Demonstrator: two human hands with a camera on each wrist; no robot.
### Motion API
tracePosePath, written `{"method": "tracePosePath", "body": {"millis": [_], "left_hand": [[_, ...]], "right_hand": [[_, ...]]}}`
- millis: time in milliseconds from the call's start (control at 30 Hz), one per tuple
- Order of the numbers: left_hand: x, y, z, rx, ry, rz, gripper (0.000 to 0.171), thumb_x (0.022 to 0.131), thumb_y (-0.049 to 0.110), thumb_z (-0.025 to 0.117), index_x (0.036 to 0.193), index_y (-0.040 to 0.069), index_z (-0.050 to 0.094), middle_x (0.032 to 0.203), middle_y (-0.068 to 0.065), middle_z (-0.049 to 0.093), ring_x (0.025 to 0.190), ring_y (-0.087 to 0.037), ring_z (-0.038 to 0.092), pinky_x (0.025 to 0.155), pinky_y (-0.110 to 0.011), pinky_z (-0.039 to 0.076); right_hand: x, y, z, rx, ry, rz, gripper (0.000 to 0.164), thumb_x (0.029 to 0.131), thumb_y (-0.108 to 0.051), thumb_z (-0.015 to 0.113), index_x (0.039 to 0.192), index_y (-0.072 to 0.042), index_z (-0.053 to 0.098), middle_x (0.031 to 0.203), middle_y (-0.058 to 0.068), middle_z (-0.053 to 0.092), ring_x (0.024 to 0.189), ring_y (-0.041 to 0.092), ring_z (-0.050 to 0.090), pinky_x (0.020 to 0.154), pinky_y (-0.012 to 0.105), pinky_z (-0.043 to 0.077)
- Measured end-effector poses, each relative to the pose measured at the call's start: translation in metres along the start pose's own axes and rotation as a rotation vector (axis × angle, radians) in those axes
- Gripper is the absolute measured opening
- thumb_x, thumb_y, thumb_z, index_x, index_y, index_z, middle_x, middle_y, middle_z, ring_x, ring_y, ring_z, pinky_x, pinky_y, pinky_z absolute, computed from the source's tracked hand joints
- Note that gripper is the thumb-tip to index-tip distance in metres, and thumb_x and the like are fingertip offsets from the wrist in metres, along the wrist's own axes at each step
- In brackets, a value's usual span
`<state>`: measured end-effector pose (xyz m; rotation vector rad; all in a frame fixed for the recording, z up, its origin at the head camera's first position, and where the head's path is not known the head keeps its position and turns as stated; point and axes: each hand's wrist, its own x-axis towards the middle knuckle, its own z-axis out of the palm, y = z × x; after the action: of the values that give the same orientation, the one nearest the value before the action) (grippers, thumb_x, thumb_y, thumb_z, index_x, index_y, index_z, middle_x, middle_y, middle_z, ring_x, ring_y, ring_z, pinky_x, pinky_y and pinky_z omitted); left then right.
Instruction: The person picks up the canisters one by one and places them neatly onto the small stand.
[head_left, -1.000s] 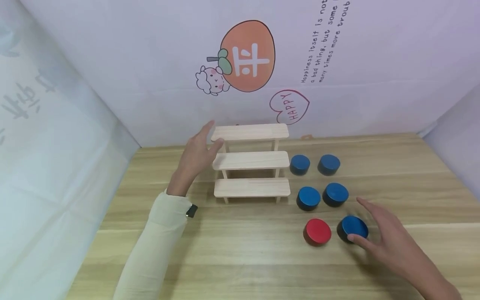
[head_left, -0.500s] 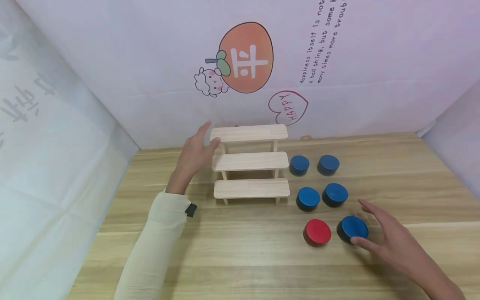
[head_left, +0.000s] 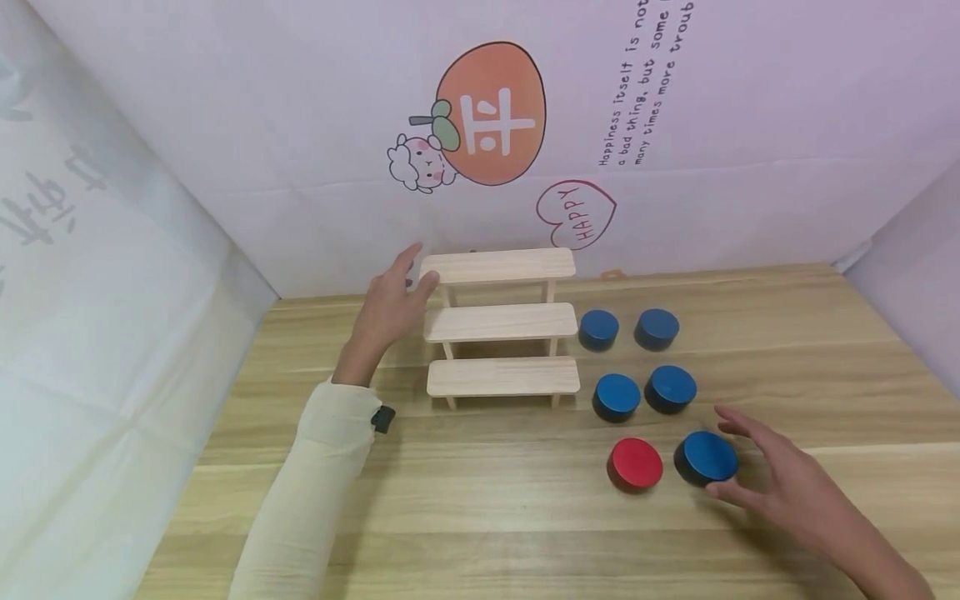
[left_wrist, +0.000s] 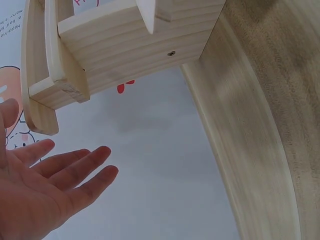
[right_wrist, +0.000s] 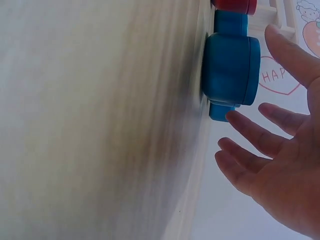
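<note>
A three-tier wooden display stand [head_left: 501, 321] stands at the middle back of the table. My left hand [head_left: 392, 307] is at its upper left end, thumb and fingers spread around the top shelf's end. In the left wrist view the fingers [left_wrist: 82, 170] are extended and hold nothing, below the stand's wooden end. Over at the right, my right hand [head_left: 780, 475] curves loosely around the nearest blue round tin [head_left: 707, 457], thumb at its near side and fingers beyond its far right side. The right wrist view shows a gap between the relaxed fingers [right_wrist: 250, 135] and that tin.
Left of the nearest blue tin sits a red round tin [head_left: 635, 464]. Several more blue tins [head_left: 617, 397] stand in pairs behind, right of the stand. A printed white cloth [head_left: 330, 167] hangs behind the wooden table [head_left: 480, 500] and at its sides.
My right hand has shifted slightly; its thumb has slid from over the blue tin's edge to its near right side. The left hand has barely moved, and the tins stay in place.
</note>
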<state>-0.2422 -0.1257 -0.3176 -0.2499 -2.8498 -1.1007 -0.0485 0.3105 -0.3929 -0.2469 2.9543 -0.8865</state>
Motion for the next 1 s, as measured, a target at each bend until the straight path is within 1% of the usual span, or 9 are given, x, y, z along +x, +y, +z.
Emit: {"method": "tracePosePath", "body": {"millis": [167,267,400,500,633,733,900,1000], "left_hand": [[0.001,-0.003,0.001,-0.029,-0.004,0.01,0.063,0.087,0.057,0.037,0.141,0.028,0.023,0.136,-0.012,0.037,0.111,-0.03,0.047,0.087,-0.047,0.038],[0.001,-0.006,0.002,-0.048,-0.012,0.006,0.06,0.087,0.058,0.036,0.141,0.032,0.024,0.136,-0.011,0.038,0.11,-0.026,0.048,0.087,-0.045,0.038],[0.002,-0.009,0.004,-0.074,-0.02,0.004,0.058,0.086,0.06,0.035,0.139,0.037,0.025,0.136,-0.006,0.039,0.111,-0.022,0.048,0.089,-0.042,0.038],[0.002,-0.011,0.003,-0.095,-0.029,0.027,0.057,0.087,0.058,0.036,0.139,0.035,0.027,0.135,-0.008,0.04,0.111,-0.023,0.048,0.089,-0.042,0.038],[0.002,-0.013,0.002,-0.109,-0.045,0.063,0.056,0.089,0.053,0.039,0.139,0.03,0.029,0.132,-0.01,0.044,0.11,-0.025,0.049,0.089,-0.042,0.038],[0.002,-0.014,0.002,-0.109,-0.05,0.071,0.055,0.09,0.051,0.039,0.139,0.028,0.03,0.13,-0.01,0.045,0.109,-0.025,0.05,0.089,-0.042,0.038],[0.003,-0.015,0.001,-0.133,-0.049,0.083,0.053,0.09,0.047,0.042,0.139,0.028,0.031,0.134,-0.007,0.041,0.111,-0.026,0.048,0.089,-0.043,0.038],[0.002,-0.015,0.001,-0.151,-0.06,0.082,0.051,0.09,0.046,0.043,0.138,0.033,0.031,0.138,-0.001,0.035,0.114,-0.021,0.046,0.089,-0.042,0.038]], "right_hand": [[0.0,0.003,0.0,0.026,-0.002,-0.008,0.095,0.066,-0.045,0.074,0.141,-0.013,0.025,0.119,0.019,0.05,0.11,0.044,0.039,0.077,0.062,0.033],[0.001,0.005,-0.001,0.032,-0.006,-0.007,0.094,0.066,-0.045,0.074,0.14,-0.012,0.026,0.117,0.018,0.051,0.109,0.043,0.04,0.078,0.061,0.033],[0.001,0.007,-0.001,0.031,-0.039,0.022,0.093,0.066,-0.047,0.073,0.139,-0.012,0.027,0.118,0.019,0.051,0.108,0.043,0.041,0.078,0.062,0.033],[0.001,0.007,-0.001,0.031,-0.059,0.037,0.092,0.066,-0.048,0.072,0.139,-0.011,0.028,0.118,0.02,0.051,0.108,0.043,0.042,0.079,0.062,0.033],[0.001,0.007,-0.001,0.034,-0.058,0.022,0.089,0.067,-0.048,0.071,0.137,-0.01,0.031,0.118,0.02,0.051,0.107,0.042,0.044,0.078,0.06,0.035],[0.002,0.007,-0.001,0.037,-0.059,0.008,0.086,0.068,-0.047,0.071,0.136,-0.009,0.033,0.119,0.021,0.05,0.106,0.042,0.045,0.078,0.059,0.035],[0.005,0.007,-0.001,0.039,-0.058,-0.006,0.084,0.068,-0.046,0.071,0.134,-0.007,0.037,0.119,0.021,0.05,0.105,0.041,0.046,0.078,0.059,0.036],[0.005,0.006,-0.001,0.042,-0.053,-0.013,0.082,0.068,-0.045,0.072,0.132,-0.007,0.039,0.118,0.02,0.051,0.104,0.04,0.047,0.077,0.059,0.036]]}}
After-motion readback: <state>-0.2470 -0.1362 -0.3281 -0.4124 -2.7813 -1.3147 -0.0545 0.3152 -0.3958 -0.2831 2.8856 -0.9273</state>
